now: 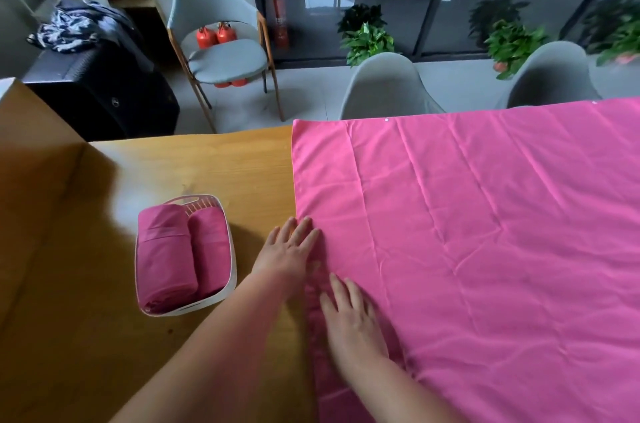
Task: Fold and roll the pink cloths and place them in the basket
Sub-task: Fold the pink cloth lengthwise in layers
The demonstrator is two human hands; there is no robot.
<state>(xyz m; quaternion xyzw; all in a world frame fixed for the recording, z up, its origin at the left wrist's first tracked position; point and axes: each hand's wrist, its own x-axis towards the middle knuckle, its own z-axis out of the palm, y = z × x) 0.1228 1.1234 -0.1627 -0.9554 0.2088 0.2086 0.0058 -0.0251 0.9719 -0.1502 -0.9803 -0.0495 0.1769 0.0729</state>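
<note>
Pink cloth spread; two rolls in basket.

Matt pink cloth on smooth wooden table.

The single view comes from a wide-angle camera worn on the person's head. It looks forward and steeply down at the wooden table from close above. The basket lies low and left of centre. Just to its right are the left hand and the right hand, and the spread pink cloth fills that side. Beyond the basket, farther off, stands a grey chair.
</note>
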